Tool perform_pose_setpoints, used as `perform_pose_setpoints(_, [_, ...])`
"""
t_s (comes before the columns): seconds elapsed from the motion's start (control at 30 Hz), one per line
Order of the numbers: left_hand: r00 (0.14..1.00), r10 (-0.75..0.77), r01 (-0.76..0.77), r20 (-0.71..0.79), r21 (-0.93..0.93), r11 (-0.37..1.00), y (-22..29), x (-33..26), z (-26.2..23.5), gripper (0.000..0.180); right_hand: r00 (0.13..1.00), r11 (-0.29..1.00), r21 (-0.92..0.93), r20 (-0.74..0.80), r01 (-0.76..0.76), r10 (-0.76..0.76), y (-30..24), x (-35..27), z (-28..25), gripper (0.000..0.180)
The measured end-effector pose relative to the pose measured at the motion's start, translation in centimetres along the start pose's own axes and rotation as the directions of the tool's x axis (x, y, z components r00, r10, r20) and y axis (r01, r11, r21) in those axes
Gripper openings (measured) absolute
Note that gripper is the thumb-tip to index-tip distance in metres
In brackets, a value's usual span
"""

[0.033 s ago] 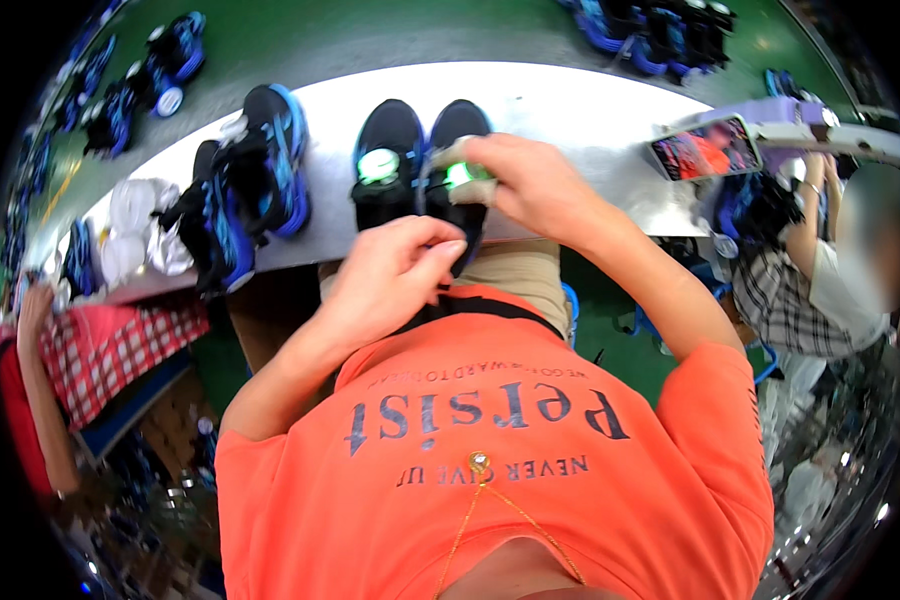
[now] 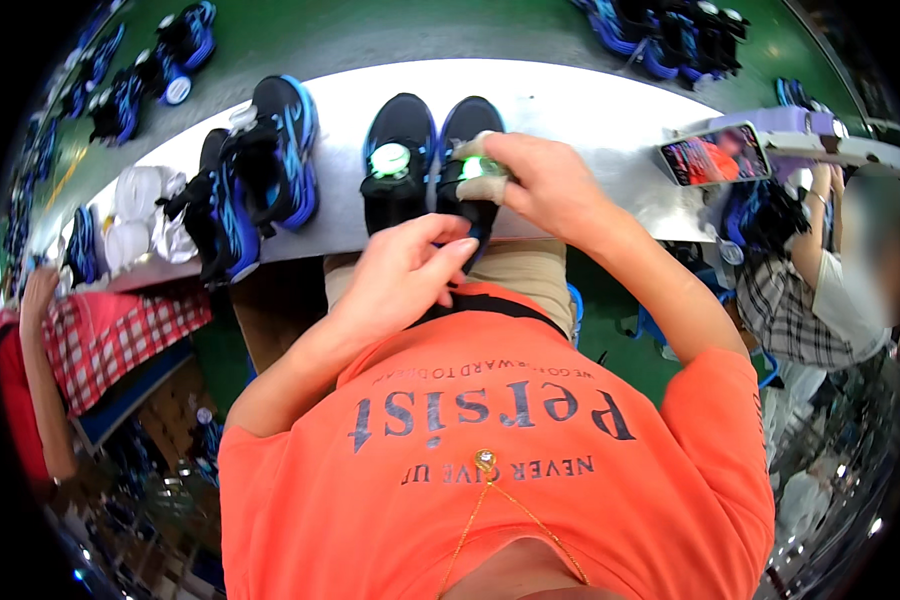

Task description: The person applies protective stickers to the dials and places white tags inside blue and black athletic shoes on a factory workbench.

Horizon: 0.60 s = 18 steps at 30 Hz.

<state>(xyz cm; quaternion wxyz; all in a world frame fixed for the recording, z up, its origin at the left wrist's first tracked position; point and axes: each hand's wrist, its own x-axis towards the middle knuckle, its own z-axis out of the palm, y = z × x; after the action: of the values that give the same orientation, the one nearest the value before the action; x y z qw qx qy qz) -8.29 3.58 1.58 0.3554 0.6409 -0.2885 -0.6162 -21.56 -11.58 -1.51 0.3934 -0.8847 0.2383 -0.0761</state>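
Two black sneakers with blue edges stand side by side in front of me, toes pointing away. A pale green round disc [image 2: 389,160] sits on the tongue of the left sneaker [image 2: 400,117]. On the right sneaker [image 2: 470,117], a disc [image 2: 476,168] glows green. My right hand [image 2: 548,188] pinches around it, with pale covers on the thumb and a fingertip. Close to that sneaker's heel, my left hand [image 2: 402,268] is curled with thumb and fingers bent. Whatever lies in it is hidden.
More blue-black sneakers [image 2: 280,150] stand left on the white table [image 2: 560,95], beside clear round plastic pieces [image 2: 130,240]. A phone [image 2: 715,155] leans at the right. People sit at both sides: a checked red cloth [image 2: 110,340] left, a plaid garment [image 2: 795,315] right.
The whole view has shifted slightly. My left thumb and forefinger look a little further apart; my right hand stays at the glowing disc.
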Motion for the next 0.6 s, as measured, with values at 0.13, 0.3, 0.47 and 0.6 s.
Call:
perform_pose_setpoints(0.13, [0.993, -0.121, 0.118, 0.006, -0.288, 0.950, -0.3, 0.9, 1.0, 0.032, 0.991, 0.959, 0.282, 0.111, 0.039, -0.073, 0.7, 1.0, -0.7, 0.030])
perform_pose_setpoints(0.3, [0.984, -0.163, 0.110, -0.065, -0.497, 0.861, -1.3, 2.5, 2.0, 0.024, 0.997, 0.999, 0.000, 0.072, -0.040, 0.039, 0.4, 0.8, 0.0, 0.032])
perform_pose_setpoints(0.47, [0.990, -0.139, 0.095, -0.034, -0.571, 0.816, -1.8, 2.7, 1.6, 0.028, 0.986, 0.967, 0.216, 0.074, 0.132, -0.151, 0.9, 1.6, -0.9, 0.031])
perform_pose_setpoints(0.6, [0.994, -0.096, 0.048, -0.047, -0.609, 0.792, -2.0, 2.6, 1.9, 0.031, 0.998, 1.000, 0.008, 0.054, 0.011, -0.012, 0.7, 0.9, 0.0, 0.033])
